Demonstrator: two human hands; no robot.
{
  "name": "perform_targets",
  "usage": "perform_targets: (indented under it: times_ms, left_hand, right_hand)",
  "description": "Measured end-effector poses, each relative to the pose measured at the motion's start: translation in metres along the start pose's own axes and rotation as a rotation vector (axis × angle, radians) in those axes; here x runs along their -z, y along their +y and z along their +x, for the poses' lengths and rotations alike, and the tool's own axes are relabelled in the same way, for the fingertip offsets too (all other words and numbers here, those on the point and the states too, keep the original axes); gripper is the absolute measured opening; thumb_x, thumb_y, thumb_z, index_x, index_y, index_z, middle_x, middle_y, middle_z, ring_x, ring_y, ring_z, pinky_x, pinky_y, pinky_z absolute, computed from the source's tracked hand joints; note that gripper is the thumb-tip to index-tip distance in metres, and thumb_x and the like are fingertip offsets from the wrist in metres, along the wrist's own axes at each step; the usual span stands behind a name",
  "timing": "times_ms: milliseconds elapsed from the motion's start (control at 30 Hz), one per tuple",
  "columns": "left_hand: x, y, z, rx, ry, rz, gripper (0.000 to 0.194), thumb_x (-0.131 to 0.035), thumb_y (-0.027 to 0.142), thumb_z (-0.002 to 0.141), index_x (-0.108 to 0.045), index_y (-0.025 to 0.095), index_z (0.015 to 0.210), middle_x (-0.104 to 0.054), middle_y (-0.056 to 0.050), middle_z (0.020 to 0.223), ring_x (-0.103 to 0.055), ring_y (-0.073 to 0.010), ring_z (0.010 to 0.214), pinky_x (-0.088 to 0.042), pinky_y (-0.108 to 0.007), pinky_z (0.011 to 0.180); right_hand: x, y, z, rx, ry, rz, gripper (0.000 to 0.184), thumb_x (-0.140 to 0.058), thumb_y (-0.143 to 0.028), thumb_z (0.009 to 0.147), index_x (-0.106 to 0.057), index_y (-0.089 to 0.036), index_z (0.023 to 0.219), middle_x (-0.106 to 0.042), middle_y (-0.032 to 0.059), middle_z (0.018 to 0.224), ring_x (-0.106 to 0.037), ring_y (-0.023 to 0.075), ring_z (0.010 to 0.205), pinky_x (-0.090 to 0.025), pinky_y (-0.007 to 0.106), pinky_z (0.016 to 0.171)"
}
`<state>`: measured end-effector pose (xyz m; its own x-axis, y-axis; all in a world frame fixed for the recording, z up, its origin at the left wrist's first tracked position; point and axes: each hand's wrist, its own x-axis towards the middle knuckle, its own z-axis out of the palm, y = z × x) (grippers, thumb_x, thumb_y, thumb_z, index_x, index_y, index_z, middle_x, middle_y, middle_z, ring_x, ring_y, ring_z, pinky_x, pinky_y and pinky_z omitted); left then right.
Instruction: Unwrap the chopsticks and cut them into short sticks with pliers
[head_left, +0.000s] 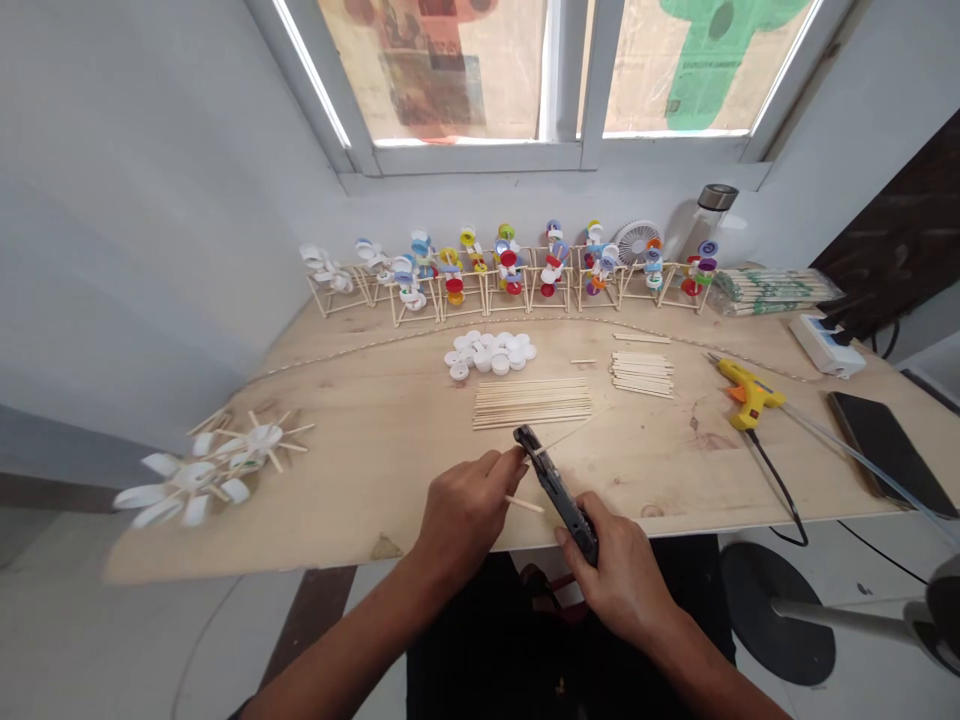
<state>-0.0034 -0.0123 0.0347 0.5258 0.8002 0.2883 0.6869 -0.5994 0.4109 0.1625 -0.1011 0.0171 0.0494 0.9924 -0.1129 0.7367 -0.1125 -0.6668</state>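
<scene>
My left hand (471,505) is closed on thin wooden sticks above the table's front edge. One stick (526,505) pokes out to the right below the fingers. Another, thinner stick (568,433) runs through the jaws of a dark pliers-like cutting tool (559,492). My right hand (616,570) is wrapped round the handles of that tool, whose head points up and left, close to my left fingertips. Just beyond lies a row of long wooden sticks (532,403), with white bottle caps (491,353) heaped behind it. Shorter cut sticks (642,374) lie to the right.
Small stick frames with coloured cap wheels (507,272) line the back. White cap wheels (193,478) sit at left. On the right are a yellow glue gun (752,393), its cord, a dark phone (892,450), a power strip (827,345) and bagged sticks (780,290).
</scene>
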Motion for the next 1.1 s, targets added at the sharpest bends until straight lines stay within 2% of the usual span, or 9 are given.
perform_targets:
  times_ms: [100, 300, 400, 567, 667, 767, 833, 900, 1100]
  left_hand:
    - [-0.005, 0.001, -0.002, -0.045, 0.054, 0.019, 0.030, -0.033, 0.025, 0.091, -0.061, 0.015, 0.096, -0.067, -0.006, 0.070, -0.058, -0.0147, 0.058, -0.038, -0.023, 0.055]
    - [0.017, 0.003, 0.009, 0.076, -0.251, -0.509, 0.029, -0.036, 0.030, 0.090, -0.060, 0.017, 0.081, -0.060, 0.000, 0.068, -0.054, -0.0121, 0.061, -0.039, -0.021, 0.060]
    - [0.026, 0.000, 0.013, 0.160, -0.372, -0.741, 0.032, -0.040, 0.037, 0.088, -0.059, 0.015, 0.075, -0.047, 0.003, 0.056, -0.043, -0.0098, 0.053, -0.035, -0.020, 0.053]
    - [0.029, -0.009, 0.015, 0.293, -0.560, -1.010, 0.037, -0.039, 0.045, 0.086, -0.058, 0.013, 0.084, -0.017, 0.010, 0.048, -0.015, -0.0062, 0.042, -0.017, -0.018, 0.040]
    - [0.025, -0.009, 0.015, 0.220, -0.500, -0.856, 0.034, -0.037, 0.041, 0.088, -0.058, 0.015, 0.083, -0.028, 0.008, 0.048, -0.028, -0.0070, 0.043, -0.026, -0.018, 0.043]
    - [0.014, -0.005, 0.011, 0.124, -0.283, -0.446, 0.028, -0.036, 0.033, 0.089, -0.059, 0.017, 0.086, -0.053, 0.000, 0.061, -0.051, -0.0119, 0.058, -0.036, -0.021, 0.055]
    - [0.005, -0.002, 0.007, 0.113, -0.139, -0.175, 0.028, -0.034, 0.031, 0.089, -0.058, 0.017, 0.087, -0.061, -0.004, 0.068, -0.055, -0.0144, 0.061, -0.037, -0.023, 0.056]
    - [0.000, 0.000, 0.004, 0.121, -0.096, -0.063, 0.030, -0.031, 0.030, 0.090, -0.057, 0.017, 0.085, -0.062, -0.005, 0.068, -0.055, -0.0151, 0.058, -0.036, -0.024, 0.054]
    - [0.015, -0.006, 0.015, 0.143, -0.363, -0.608, 0.030, -0.034, 0.035, 0.089, -0.057, 0.017, 0.081, -0.053, 0.000, 0.062, -0.054, -0.0144, 0.068, -0.042, -0.024, 0.064]
  right_hand:
    - [0.002, 0.000, 0.001, 0.000, -0.007, 0.043, 0.012, -0.045, -0.032, 0.084, -0.049, -0.022, 0.088, -0.062, -0.0002, 0.072, -0.058, 0.0179, 0.065, -0.036, 0.025, 0.059]
    - [0.006, 0.001, -0.003, 0.019, -0.030, 0.007, 0.017, -0.045, -0.034, 0.084, -0.050, -0.021, 0.093, -0.061, 0.0013, 0.074, -0.056, 0.0185, 0.066, -0.037, 0.026, 0.061]
    - [0.009, 0.000, -0.004, 0.035, -0.038, -0.002, 0.018, -0.046, -0.034, 0.083, -0.051, -0.020, 0.094, -0.061, 0.0018, 0.075, -0.056, 0.0187, 0.067, -0.037, 0.027, 0.062]
    - [0.008, -0.001, -0.002, 0.082, -0.023, 0.000, 0.016, -0.046, -0.033, 0.083, -0.050, -0.021, 0.092, -0.062, 0.0010, 0.073, -0.057, 0.0179, 0.065, -0.036, 0.026, 0.060]
    - [0.004, 0.000, 0.001, 0.057, -0.018, -0.039, 0.014, -0.044, -0.033, 0.084, -0.049, -0.020, 0.087, -0.061, 0.0001, 0.067, -0.057, 0.0175, 0.060, -0.034, 0.025, 0.056]
    - [0.001, 0.000, 0.004, 0.019, -0.008, -0.078, 0.013, -0.044, -0.034, 0.084, -0.048, -0.021, 0.084, -0.061, -0.0004, 0.063, -0.057, 0.0179, 0.058, -0.032, 0.025, 0.054]
    - [0.000, 0.001, 0.006, 0.003, -0.002, -0.076, 0.014, -0.045, -0.034, 0.083, -0.049, -0.021, 0.086, -0.062, -0.0003, 0.065, -0.058, 0.0181, 0.060, -0.032, 0.025, 0.055]
    - [0.000, 0.001, 0.007, 0.002, -0.007, -0.049, 0.016, -0.047, -0.035, 0.083, -0.050, -0.021, 0.090, -0.063, 0.0005, 0.069, -0.059, 0.0182, 0.063, -0.033, 0.025, 0.057]
    - [0.005, 0.003, 0.009, 0.038, -0.048, -0.020, 0.018, -0.048, -0.033, 0.081, -0.052, -0.020, 0.094, -0.064, 0.0020, 0.075, -0.058, 0.0182, 0.067, -0.036, 0.026, 0.061]
